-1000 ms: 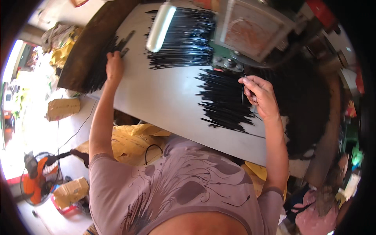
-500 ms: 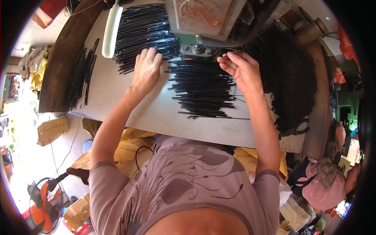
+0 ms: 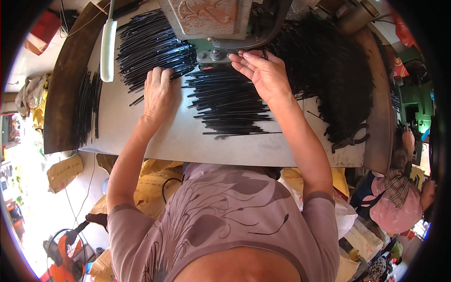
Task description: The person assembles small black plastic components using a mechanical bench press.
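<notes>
My left hand is curled at the lower right edge of a pile of thin black strips. A loose strip's end sticks out beside it; the fingertips are hidden beneath the knuckles. My right hand is raised, palm partly up, just right of the machine's metal clamp. Its thumb and forefinger pinch what looks like a thin black strip, mostly hidden by the fingers. Between my hands lies a second stack of black strips on the pale tabletop.
A large dark heap of strips covers the table's right side, with black-handled pliers at its lower edge. More strips lie along the left rim. A white lamp hangs above. Another person sits at the far right.
The whole view has shifted, so the table and machine appear further left. My left hand has moved lower against the left pile. My right hand stays by the machine, still pinching.
</notes>
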Demonstrator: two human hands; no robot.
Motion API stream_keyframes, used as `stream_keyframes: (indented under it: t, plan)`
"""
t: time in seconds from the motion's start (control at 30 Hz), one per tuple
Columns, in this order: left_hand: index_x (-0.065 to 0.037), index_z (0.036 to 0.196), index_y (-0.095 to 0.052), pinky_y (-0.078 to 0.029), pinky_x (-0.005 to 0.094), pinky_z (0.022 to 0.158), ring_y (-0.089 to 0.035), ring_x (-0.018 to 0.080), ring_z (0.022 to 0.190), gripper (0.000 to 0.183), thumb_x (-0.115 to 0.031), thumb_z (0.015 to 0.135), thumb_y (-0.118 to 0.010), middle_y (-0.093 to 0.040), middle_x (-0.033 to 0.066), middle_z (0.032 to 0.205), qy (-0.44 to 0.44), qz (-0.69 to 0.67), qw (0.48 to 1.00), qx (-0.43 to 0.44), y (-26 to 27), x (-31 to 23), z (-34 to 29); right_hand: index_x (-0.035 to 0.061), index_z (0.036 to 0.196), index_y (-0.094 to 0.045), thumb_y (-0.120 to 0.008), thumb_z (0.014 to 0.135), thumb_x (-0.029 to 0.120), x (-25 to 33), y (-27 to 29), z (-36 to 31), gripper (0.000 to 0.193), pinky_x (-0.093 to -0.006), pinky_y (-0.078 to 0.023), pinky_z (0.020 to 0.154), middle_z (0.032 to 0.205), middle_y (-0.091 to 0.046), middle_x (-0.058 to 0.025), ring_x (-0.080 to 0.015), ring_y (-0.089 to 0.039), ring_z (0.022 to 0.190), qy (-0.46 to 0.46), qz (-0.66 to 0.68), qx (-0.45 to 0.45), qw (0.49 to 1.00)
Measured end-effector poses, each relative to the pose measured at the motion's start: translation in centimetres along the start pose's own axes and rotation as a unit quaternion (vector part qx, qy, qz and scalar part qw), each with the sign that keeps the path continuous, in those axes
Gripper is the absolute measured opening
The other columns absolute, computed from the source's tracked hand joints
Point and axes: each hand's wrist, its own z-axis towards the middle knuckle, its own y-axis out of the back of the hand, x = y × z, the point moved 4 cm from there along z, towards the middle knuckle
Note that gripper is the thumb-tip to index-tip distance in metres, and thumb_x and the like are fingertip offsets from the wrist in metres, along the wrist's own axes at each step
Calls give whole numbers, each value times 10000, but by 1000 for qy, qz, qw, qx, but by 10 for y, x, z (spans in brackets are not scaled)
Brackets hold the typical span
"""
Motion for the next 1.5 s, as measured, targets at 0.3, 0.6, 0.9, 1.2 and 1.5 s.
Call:
stream_keyframes:
  t: [0.3,0.6,0.9,1.2,1.5]
  plan:
    - [2,775,-434,-422,360,591,-493,312,679,117,53,722,-525,-475,138,772,85,-145,985,34,21,-4,11,-72,866,-457,-485,807,-5,-1,-5,-1,94,-360,-483,802,897,-543,-159,-256,-578,868,33,-7,1,999]
    - [-74,1004,-546,-412,351,605,-504,283,674,289,-28,720,-578,-488,116,761,124,-200,969,75,9,-34,34,-67,900,-470,-474,802,-21,-2,-9,-2,109,-370,-486,795,916,-539,-155,-266,-576,859,50,18,-1,999]
    - [-29,937,-601,-419,334,595,-509,267,643,225,-41,713,-597,-493,116,722,123,-199,970,73,6,-42,41,-66,952,-473,-463,791,-48,-5,-9,1,163,-421,-451,854,949,-549,-170,-309,-557,917,47,33,0,998]
    - [-20,967,-593,-386,274,566,-457,188,594,261,-11,706,-598,-454,94,673,123,-206,969,62,4,-42,41,-70,945,-476,-466,787,-50,-6,-11,3,160,-422,-454,849,943,-551,-174,-310,-559,911,50,35,-5,998]
    - [-19,963,-596,-390,273,567,-470,189,590,258,-3,706,-594,-457,96,670,126,-224,963,75,1,-37,43,-60,891,-483,-463,797,-37,-5,-13,3,99,-366,-495,779,911,-538,-137,-249,-577,847,62,39,5,997]
